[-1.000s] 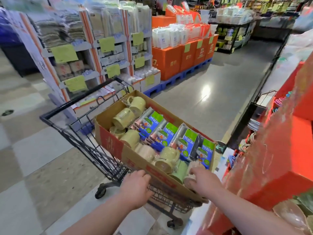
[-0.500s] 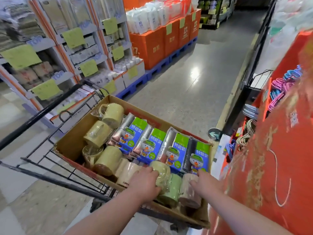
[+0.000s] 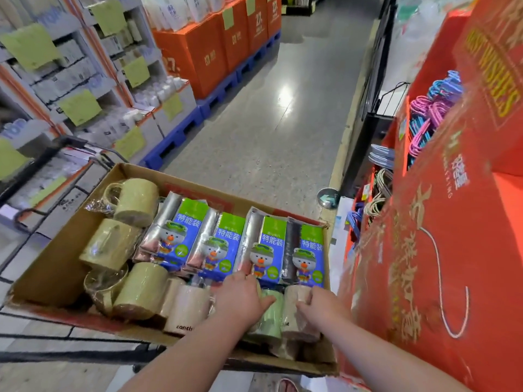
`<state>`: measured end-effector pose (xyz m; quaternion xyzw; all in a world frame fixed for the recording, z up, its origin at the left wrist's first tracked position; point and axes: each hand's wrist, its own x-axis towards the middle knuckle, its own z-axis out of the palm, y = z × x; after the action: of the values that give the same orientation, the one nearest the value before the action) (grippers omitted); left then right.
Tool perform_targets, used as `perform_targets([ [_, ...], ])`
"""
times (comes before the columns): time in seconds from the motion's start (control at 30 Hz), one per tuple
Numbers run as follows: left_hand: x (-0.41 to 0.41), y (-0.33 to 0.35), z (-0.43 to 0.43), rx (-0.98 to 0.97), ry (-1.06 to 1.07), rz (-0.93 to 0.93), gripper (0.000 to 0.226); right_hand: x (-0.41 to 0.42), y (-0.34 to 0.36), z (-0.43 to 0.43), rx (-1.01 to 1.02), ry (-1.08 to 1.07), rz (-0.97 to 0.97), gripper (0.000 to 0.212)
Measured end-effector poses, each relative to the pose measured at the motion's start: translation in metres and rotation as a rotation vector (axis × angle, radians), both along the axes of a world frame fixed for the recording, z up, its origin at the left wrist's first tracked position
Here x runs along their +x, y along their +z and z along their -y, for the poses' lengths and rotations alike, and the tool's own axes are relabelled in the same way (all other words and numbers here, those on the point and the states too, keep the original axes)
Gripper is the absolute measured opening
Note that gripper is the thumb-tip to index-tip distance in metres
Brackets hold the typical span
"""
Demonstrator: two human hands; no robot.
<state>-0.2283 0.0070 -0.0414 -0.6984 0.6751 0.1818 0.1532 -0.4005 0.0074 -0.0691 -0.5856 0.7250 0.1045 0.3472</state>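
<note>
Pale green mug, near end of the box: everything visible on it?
The pale green mug, ceramic by its look, sits in clear plastic wrap, seemingly on its side, at the near right end of the brown cardboard box. The left hand covers its far end, fingers across it. The beige wrapped mug gripped by the right hand touches its right side.

Only the two arms of the person are in view. The left forearm (image 3: 198, 352) and the right forearm (image 3: 382, 360) are bare along all of their visible length, full and smooth, and narrow a little toward the wrists. The left hand (image 3: 240, 301) and the right hand (image 3: 322, 306) are bare too, broad-backed, with short, rounded fingers.
</note>
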Motion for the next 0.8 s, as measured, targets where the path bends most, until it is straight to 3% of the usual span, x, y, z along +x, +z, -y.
perform_targets([
  [0.07, 0.001, -0.005, 0.002, 0.012, 0.003, 0.014, 0.071, -0.001, -0.002, -0.001, 0.015, -0.036, 0.010, 0.011],
  [0.17, 0.008, -0.011, 0.002, 0.024, 0.007, 0.016, 0.064, 0.002, -0.001, -0.003, 0.014, -0.093, 0.011, 0.016],
  [0.3, 0.015, -0.013, 0.002, 0.035, 0.024, 0.013, 0.058, 0.009, 0.002, -0.003, 0.008, -0.132, 0.005, 0.046],
  [0.5, 0.031, -0.004, -0.004, 0.054, 0.238, -0.140, 0.036, 0.014, 0.005, -0.007, 0.057, -0.190, 0.003, 0.038],
  [0.8, 0.064, 0.011, -0.018, 0.027, 0.348, -0.218, 0.036, 0.012, 0.024, -0.027, -0.001, -0.255, 0.058, 0.042],
])
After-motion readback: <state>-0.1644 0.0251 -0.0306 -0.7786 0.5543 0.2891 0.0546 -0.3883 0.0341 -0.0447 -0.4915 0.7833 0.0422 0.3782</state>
